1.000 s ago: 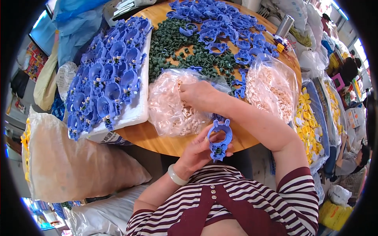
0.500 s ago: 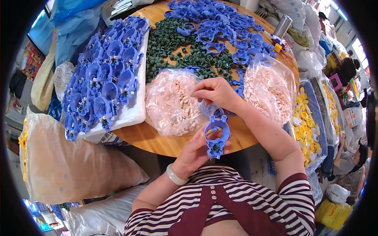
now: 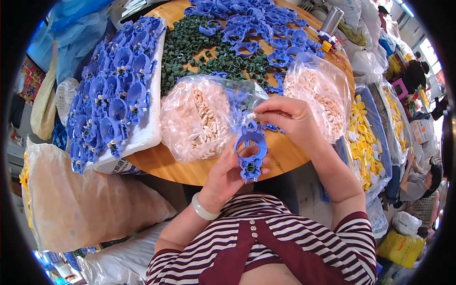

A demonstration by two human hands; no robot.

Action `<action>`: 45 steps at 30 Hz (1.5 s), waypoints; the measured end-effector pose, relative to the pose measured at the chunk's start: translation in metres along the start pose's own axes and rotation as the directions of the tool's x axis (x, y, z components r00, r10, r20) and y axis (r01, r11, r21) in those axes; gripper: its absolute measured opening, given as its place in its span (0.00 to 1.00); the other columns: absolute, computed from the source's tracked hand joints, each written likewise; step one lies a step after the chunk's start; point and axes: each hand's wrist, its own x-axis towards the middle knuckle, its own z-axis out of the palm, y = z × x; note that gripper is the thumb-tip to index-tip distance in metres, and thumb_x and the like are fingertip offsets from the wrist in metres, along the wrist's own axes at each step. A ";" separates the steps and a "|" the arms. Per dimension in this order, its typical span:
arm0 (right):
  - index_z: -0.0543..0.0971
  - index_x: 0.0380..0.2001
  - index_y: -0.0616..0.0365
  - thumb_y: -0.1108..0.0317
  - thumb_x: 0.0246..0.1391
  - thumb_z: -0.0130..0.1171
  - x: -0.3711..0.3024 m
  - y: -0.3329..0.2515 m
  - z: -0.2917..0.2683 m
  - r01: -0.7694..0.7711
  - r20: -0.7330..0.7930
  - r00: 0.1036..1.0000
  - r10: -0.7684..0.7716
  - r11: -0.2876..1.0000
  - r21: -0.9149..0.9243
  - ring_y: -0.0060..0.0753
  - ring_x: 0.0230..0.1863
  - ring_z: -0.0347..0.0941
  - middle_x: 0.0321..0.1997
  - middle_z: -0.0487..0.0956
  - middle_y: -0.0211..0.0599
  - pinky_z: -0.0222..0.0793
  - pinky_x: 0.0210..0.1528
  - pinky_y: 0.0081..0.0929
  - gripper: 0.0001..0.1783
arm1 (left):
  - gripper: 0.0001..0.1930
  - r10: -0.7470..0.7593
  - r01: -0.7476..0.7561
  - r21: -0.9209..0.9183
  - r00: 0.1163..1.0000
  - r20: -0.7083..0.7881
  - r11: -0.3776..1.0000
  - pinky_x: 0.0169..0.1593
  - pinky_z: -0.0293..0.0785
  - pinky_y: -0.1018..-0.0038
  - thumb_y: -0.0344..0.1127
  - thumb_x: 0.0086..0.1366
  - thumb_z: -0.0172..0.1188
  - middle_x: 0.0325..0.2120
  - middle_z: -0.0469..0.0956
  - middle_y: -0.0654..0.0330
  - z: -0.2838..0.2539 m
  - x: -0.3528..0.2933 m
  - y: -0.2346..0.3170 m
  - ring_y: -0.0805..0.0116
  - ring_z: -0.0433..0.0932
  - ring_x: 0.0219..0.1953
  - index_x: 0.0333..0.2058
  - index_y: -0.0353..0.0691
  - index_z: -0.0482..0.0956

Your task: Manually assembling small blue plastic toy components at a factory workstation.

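A blue plastic part (image 3: pixel 251 162) with a round opening and a dark green piece in its lower end is held upright by my left hand (image 3: pixel 226 170), fingers wrapped behind it. Just above its top, my right hand (image 3: pixel 290 116) pinches a small pale peg (image 3: pixel 251 115) between thumb and fingertips. Whether the peg touches the blue part I cannot tell. To the left of my hands lies an opened clear bag of pale pegs (image 3: pixel 204 118). Another bag of pale pieces (image 3: pixel 317 97) rests beyond my right wrist.
At left, a white foam board (image 3: pixel 151 135) carries rows of blue parts. Dark green pieces (image 3: pixel 190 47) and loose blue parts (image 3: pixel 266 21) cover the round wooden table's (image 3: pixel 190 172) far side. A metal cylinder (image 3: pixel 332 20) stands at its far right. Yellow parts (image 3: pixel 363 142) fill a container at right.
My right hand has come from over the left bag to the top of the blue part, bringing a pale peg. The whole view has shifted slightly.
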 end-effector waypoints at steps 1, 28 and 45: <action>0.79 0.32 0.64 0.81 0.47 0.57 -0.002 0.000 -0.002 -0.006 -0.001 1.000 0.006 1.000 0.000 0.20 0.32 0.73 0.31 0.78 0.34 0.69 0.35 0.15 0.07 | 0.35 0.010 -0.010 0.005 1.000 0.014 1.000 0.52 0.69 0.55 0.47 0.59 0.57 0.50 0.65 0.53 0.000 0.001 0.000 0.52 0.70 0.50 0.60 0.45 0.52; 0.77 0.34 0.55 0.72 0.38 0.55 -0.037 -0.005 0.019 0.584 0.435 0.811 -0.390 0.583 -0.565 0.30 0.39 0.71 0.36 0.76 0.29 0.63 0.42 0.28 0.14 | 0.30 0.070 -0.070 -0.026 0.997 0.014 0.997 0.53 0.68 0.66 0.43 0.62 0.54 0.51 0.66 0.57 -0.009 0.006 0.001 0.64 0.68 0.52 0.60 0.45 0.55; 0.78 0.30 0.55 0.74 0.38 0.64 -0.041 -0.009 0.030 0.446 0.282 0.894 -0.347 0.651 -0.614 0.35 0.35 0.70 0.33 0.73 0.30 0.63 0.38 0.31 0.11 | 0.29 0.057 -0.057 -0.014 0.998 -0.003 0.998 0.51 0.70 0.69 0.42 0.62 0.54 0.51 0.66 0.59 -0.012 0.005 0.000 0.68 0.68 0.52 0.59 0.46 0.56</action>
